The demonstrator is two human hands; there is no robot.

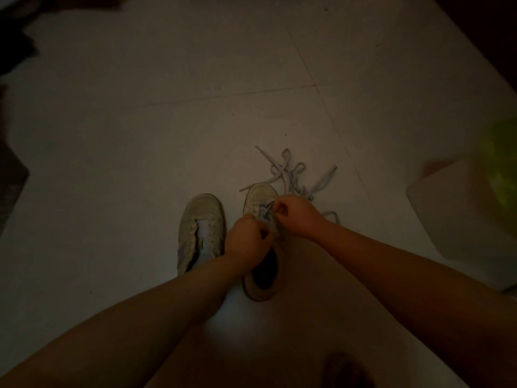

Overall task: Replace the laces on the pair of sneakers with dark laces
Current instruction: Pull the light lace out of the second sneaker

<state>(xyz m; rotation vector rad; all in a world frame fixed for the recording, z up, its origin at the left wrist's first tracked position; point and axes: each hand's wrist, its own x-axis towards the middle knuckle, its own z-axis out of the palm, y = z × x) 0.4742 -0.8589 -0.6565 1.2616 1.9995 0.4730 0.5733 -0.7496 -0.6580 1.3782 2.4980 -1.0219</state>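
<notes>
Two pale sneakers stand side by side on the tiled floor [167,107], toes pointing away from the person. The right sneaker [261,196] is the one being worked on: a pale lace [265,212] crosses its eyelets near the toe end, and both hands meet over the tongue. The left hand [247,242] has its fingers [264,233] curled in, pinching the lace or the edge of the upper; the dim light does not let me tell which. The right hand [298,217] has its fingers [279,210] bent tight around a strand of the lace just beyond the left hand. The left sneaker [201,228] sits just beside, unlaced, its tongue loose and showing.

Beyond the right sneaker's toe, a tangle of loose pale laces [293,175] lies spread on the floor, touching the shoe's tip. At the right edge stands a pale boxy object [453,208] with a blurred green shape [503,169] above it. Dark shapes line the far left edge.

No brand mark, label or writing can be read on either shoe; the scene is too dark.
</notes>
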